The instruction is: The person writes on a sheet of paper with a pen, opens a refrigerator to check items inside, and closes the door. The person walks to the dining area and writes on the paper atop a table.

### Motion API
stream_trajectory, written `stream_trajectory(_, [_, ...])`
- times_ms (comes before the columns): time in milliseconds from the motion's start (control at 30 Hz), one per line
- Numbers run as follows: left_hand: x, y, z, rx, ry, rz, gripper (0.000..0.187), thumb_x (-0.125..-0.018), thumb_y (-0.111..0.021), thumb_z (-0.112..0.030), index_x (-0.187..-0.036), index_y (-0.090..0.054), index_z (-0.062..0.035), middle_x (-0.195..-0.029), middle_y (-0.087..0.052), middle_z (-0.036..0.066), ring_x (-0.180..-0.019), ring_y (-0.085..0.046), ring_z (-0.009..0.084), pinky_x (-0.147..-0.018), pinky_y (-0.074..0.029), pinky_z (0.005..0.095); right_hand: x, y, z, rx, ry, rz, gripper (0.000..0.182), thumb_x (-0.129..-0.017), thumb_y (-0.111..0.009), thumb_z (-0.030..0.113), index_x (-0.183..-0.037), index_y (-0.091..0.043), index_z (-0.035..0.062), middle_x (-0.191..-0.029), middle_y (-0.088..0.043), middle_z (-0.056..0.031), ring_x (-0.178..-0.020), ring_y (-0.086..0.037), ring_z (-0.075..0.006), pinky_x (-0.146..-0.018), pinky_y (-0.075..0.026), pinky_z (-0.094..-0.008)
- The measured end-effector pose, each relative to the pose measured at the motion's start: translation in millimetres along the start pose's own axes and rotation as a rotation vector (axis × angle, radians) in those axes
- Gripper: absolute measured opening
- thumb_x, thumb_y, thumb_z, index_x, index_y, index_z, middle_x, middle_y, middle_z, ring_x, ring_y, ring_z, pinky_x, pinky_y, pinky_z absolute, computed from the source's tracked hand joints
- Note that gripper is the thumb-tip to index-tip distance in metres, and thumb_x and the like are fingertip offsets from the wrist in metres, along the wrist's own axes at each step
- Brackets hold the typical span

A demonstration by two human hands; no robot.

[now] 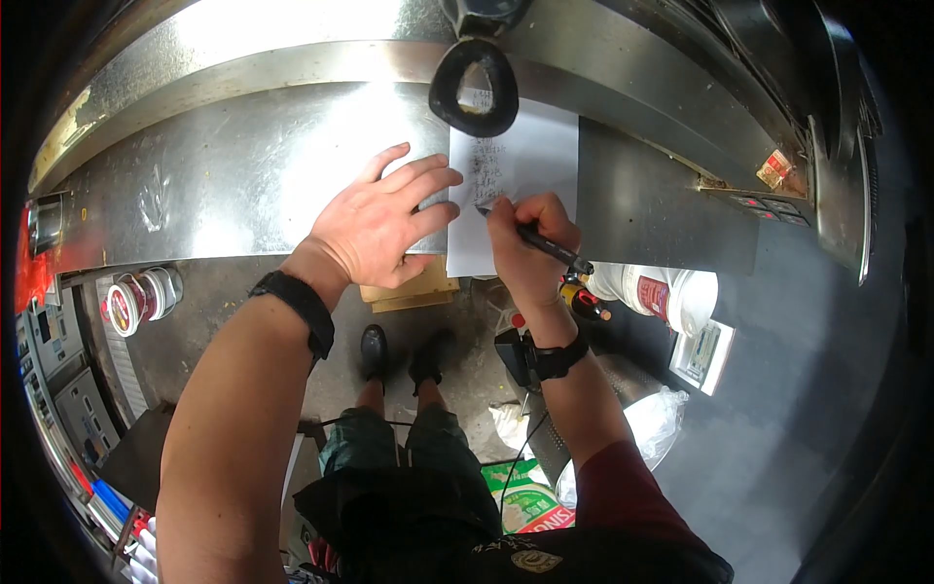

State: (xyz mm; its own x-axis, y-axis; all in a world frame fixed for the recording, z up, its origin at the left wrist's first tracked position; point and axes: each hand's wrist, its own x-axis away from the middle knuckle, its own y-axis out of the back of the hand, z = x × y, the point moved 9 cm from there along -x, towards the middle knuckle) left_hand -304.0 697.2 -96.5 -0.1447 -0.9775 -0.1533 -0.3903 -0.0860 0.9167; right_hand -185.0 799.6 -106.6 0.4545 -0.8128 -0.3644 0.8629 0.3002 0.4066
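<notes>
A white sheet of paper [530, 161] lies on the steel counter [243, 165], with a column of dark handwriting down its left side. My right hand [533, 243] grips a black pen [555, 249], its tip at the lower end of the writing. Over the counter at the paper's left edge, my left hand [394, 219] is spread, fingers apart and holding nothing; some fingertips reach the sheet's edge. The top of the paper is partly hidden by a black ring-shaped handle [474, 88].
A raised steel ledge [292, 66] runs behind the counter. Below the front edge are white buckets [693, 300], a dark bottle [584, 300], a clear plastic bag [657, 428] and a green-and-white sack [525, 501]. More buckets [141, 300] stand on the floor at left.
</notes>
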Motion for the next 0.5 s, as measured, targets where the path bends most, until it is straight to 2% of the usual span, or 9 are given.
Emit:
stream_trajectory(267, [0, 0, -1, 0.010, -0.006, -0.008, 0.051, -0.067, -0.075, -0.029, -0.113, -0.061, -0.0120, -0.135, -0.050, 0.009, -0.133, -0.043, 0.0272, -0.114, -0.027, 0.0511, -1, 2, 0, -0.012, 0.015, 0.002, 0.030, -0.078, -0.074, 0.003, -0.066, -0.047, 0.0074, -0.049, -0.048, -0.0013, -0.045, -0.045, -0.0044, -0.043, -0.038, -0.0244])
stream_trajectory(367, [-1, 1, -1, 0.010, -0.008, -0.003, 0.052, -0.067, -0.075, -0.029, -0.114, -0.061, -0.0123, -0.135, -0.050, 0.009, -0.133, -0.043, 0.0272, -0.114, -0.027, 0.0511, -3, 8, -11, -0.131, -0.075, -0.065, 0.029, -0.079, -0.074, 0.004, -0.067, -0.048, 0.0066, -0.051, -0.051, -0.0007, -0.046, -0.045, -0.0043, -0.044, -0.039, -0.0245])
stream_trajectory(433, [-1, -3, 0, -0.030, 0.017, 0.035, 0.048, -0.071, -0.076, -0.033, -0.114, -0.062, -0.0155, -0.136, -0.046, 0.004, -0.134, -0.038, 0.0220, -0.117, -0.023, 0.0462, -8, 7, -2, -0.073, -0.088, 0.004, 0.029, -0.079, -0.076, 0.007, -0.067, -0.049, 0.0064, -0.053, -0.055, -0.0007, -0.047, -0.047, -0.0042, -0.045, -0.040, -0.0243])
stream_trajectory(500, [-1, -4, -1, -0.030, 0.011, 0.038, 0.048, -0.070, -0.076, -0.032, -0.114, -0.062, -0.0154, -0.137, -0.046, 0.004, -0.134, -0.038, 0.0220, -0.117, -0.023, 0.0462, -4, 7, -4, -0.053, -0.097, 0.011, 0.029, -0.079, -0.076, 0.008, -0.068, -0.049, 0.0065, -0.053, -0.055, -0.0012, -0.047, -0.048, -0.0042, -0.045, -0.040, -0.0241])
